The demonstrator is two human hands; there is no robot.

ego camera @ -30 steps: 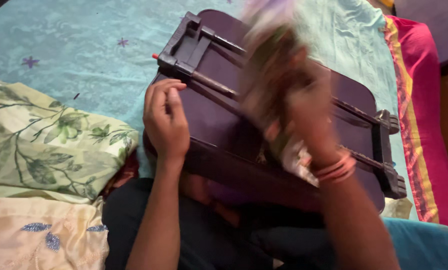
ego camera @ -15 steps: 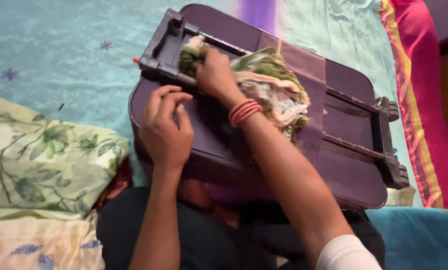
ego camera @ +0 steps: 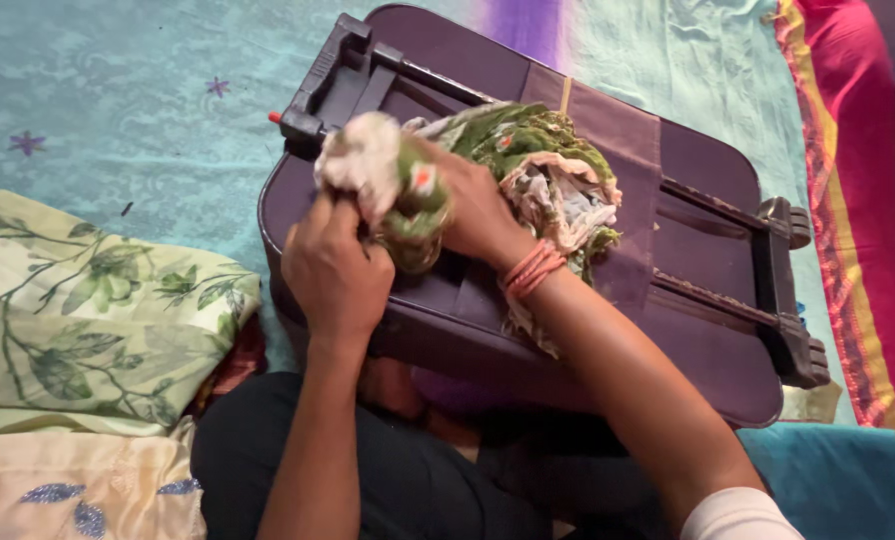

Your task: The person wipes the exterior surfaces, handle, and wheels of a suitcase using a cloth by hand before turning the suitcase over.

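A green floral cloth [ego camera: 528, 160] is being bunched up on a dark purple trolley suitcase [ego camera: 698, 330] lying flat on the bed [ego camera: 148, 110]. Its wadded end is clasped by the left hand [ego camera: 336, 272], grip closed tight, at about 9 o'clock of the bundle. The right hand [ego camera: 478, 215] is closed over the cloth's middle. The gathering step appears underway; tighter rolling seems called for next. A leaf-print pillow [ego camera: 88, 320] lies at 8 o'clock.

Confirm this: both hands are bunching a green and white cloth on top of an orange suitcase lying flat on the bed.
Not quite. In the head view the suitcase is dark purple, not orange. The rest holds: the left hand and right hand bunch the green and white cloth on it, on the bed.
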